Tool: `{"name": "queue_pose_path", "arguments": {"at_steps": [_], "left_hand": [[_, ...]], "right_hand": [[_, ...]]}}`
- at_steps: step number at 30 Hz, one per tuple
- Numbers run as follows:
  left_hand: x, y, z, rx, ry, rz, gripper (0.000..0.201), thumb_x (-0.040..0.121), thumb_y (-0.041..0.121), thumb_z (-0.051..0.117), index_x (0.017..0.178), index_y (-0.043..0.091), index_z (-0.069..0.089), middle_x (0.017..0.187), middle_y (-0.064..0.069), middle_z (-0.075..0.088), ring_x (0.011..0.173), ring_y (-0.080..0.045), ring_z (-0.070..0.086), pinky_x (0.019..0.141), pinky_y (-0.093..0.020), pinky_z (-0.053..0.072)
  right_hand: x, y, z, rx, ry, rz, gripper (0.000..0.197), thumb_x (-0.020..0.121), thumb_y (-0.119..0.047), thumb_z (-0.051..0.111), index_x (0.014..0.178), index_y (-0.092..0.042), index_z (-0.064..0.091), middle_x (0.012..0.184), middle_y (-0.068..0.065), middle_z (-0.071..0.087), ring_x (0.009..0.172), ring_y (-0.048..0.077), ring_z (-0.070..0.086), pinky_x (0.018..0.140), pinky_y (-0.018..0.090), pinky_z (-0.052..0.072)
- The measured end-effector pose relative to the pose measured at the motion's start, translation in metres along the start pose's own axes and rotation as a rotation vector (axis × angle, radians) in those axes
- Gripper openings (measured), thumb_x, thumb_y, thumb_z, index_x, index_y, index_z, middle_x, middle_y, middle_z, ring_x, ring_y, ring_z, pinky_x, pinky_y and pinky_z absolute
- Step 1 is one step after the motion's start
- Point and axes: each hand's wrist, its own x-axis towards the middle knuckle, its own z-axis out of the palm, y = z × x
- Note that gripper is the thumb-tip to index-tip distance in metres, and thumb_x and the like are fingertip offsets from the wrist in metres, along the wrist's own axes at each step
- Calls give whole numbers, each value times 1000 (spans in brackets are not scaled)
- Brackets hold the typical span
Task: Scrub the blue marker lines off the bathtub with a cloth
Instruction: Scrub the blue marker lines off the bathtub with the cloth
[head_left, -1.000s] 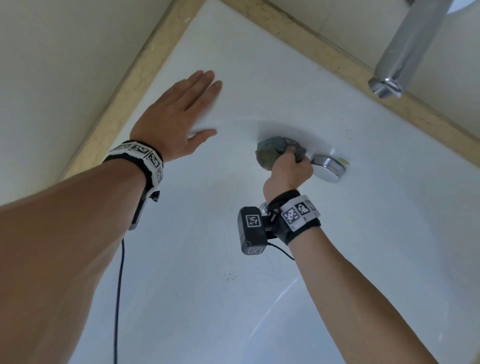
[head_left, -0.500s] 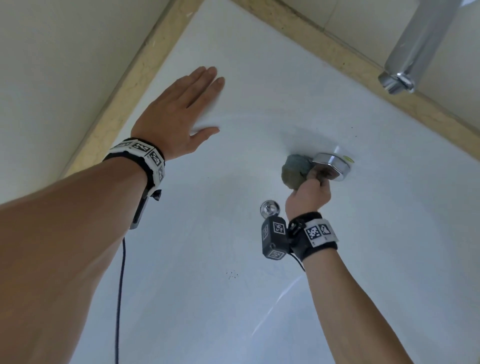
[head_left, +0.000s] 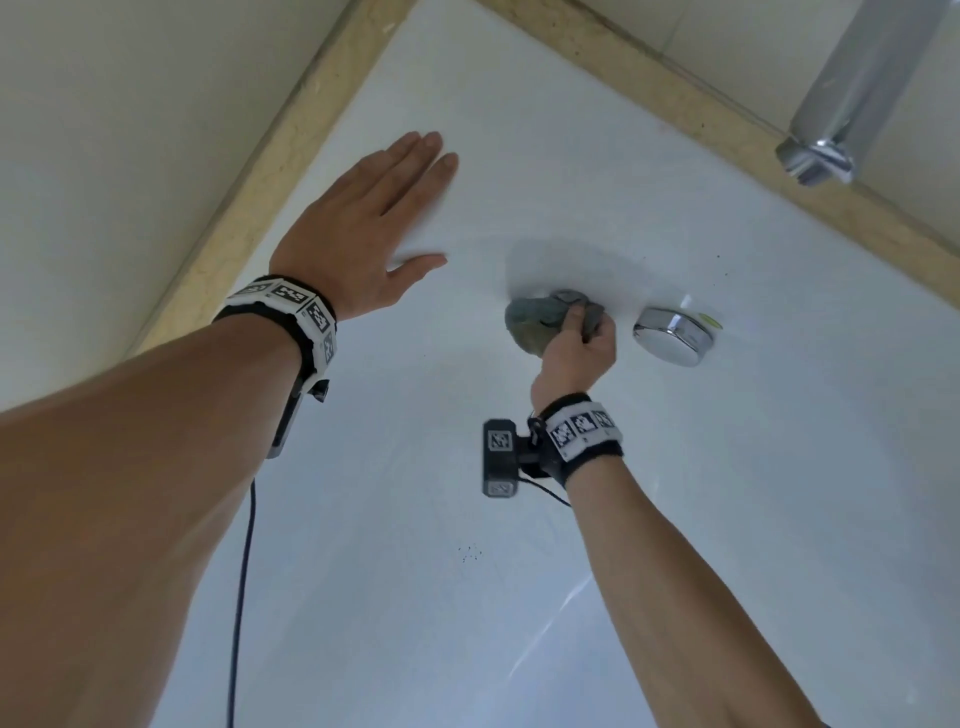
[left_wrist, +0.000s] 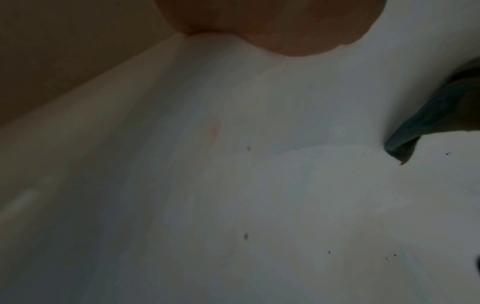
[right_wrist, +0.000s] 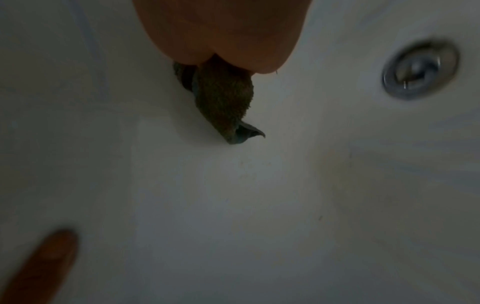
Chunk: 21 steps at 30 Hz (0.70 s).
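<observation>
- The right hand (head_left: 576, 348) is curled around the bunched cloth (head_left: 535, 325), pressing it to the bathtub (head_left: 727, 519) wall, just left of a chrome knob (head_left: 675, 335).
- The left hand (head_left: 363, 234) lies flat, fingers straight, bracing further left.
- The cloth looks soft and light; best held wadded.

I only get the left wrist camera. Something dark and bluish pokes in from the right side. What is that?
Observer: That is the cloth, bunched in the right hand and pressed on the white bathtub.
Operator: Anything shiny nearby?
Observer: Yes, a round chrome fitting sits just right of the cloth, not touching it.
Operator: What about the other side?
Observer: The left hand lies flat on the bathtub, fingers straight.
</observation>
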Motion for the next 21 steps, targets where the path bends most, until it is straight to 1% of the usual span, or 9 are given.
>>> {"name": "queue_pose_path", "arguments": {"at_steps": [3, 5, 7, 9, 11, 12, 14, 16, 21], "left_hand": [[0, -1, 0, -10, 4, 4, 74, 102, 50, 45, 158, 12, 15, 165, -7, 13, 152, -20, 10, 122, -41, 20], [-1, 0, -1, -13, 4, -1, 74, 101, 49, 45, 158, 12, 15, 165, -7, 13, 152, -20, 10, 122, -41, 21], [-2, 0, -1, -15, 11, 2, 74, 101, 49, 46, 158, 12, 16, 165, -7, 14, 152, -20, 11, 121, -41, 21], [-1, 0, 0, -14, 15, 4, 74, 101, 49, 46, 158, 12, 17, 164, -7, 14, 152, -20, 12, 121, -41, 22], [0, 2, 0, -8, 5, 1, 74, 102, 49, 45, 158, 12, 15, 165, -7, 13, 152, -20, 11, 121, -41, 22], [0, 2, 0, -8, -1, 1, 75, 101, 49, 45, 158, 12, 14, 165, -7, 12, 152, -20, 10, 121, -41, 21], [0, 1, 0, -9, -5, -2, 75, 101, 50, 45, 158, 12, 14, 165, -7, 11, 152, -20, 10, 121, -41, 21], [-1, 0, 0, -8, -5, -2, 74, 102, 50, 44, 158, 12, 14, 165, -6, 11, 152, -20, 9, 122, -40, 20], [0, 2, -1, -12, 12, -4, 74, 101, 49, 45, 158, 13, 15, 165, -6, 13, 152, -20, 11, 121, -40, 21]], "right_hand": [[17, 1, -33, -25, 50, -70, 16, 92, -15, 65, 107, -12, 68, 105, 0, 73, 98, 14, 69, 91, 41, 56], [21, 0, -47, -53, 93, -104, 12, 93, -12, 62, 101, -20, 66, 97, -9, 73, 93, 7, 69, 92, 37, 55], [18, 1, -43, -37, 120, -140, 13, 95, -10, 57, 102, -19, 64, 92, -4, 73, 89, 13, 70, 90, 42, 56], [6, 0, -21, 4, 123, -119, 16, 96, -11, 53, 110, -9, 61, 95, 11, 72, 85, 26, 70, 82, 48, 58], [-8, -1, 9, 11, 83, -72, 10, 98, -9, 51, 99, -3, 58, 82, 11, 69, 66, 20, 67, 62, 41, 59], [-20, -5, 21, -4, 64, -53, 10, 99, -10, 51, 94, -4, 57, 80, 8, 67, 64, 16, 64, 62, 38, 58], [-33, -13, 31, -40, 41, -50, 13, 99, -17, 53, 93, -7, 59, 88, 8, 67, 75, 17, 64, 75, 44, 60], [-35, -28, 25, 6, -1, -80, 11, 98, -16, 55, 88, -12, 59, 84, 5, 68, 75, 19, 64, 74, 50, 59], [-27, -64, 9, 177, 61, -46, 8, 100, -10, 53, 93, -12, 58, 89, -1, 65, 77, 11, 64, 79, 31, 58]]}}
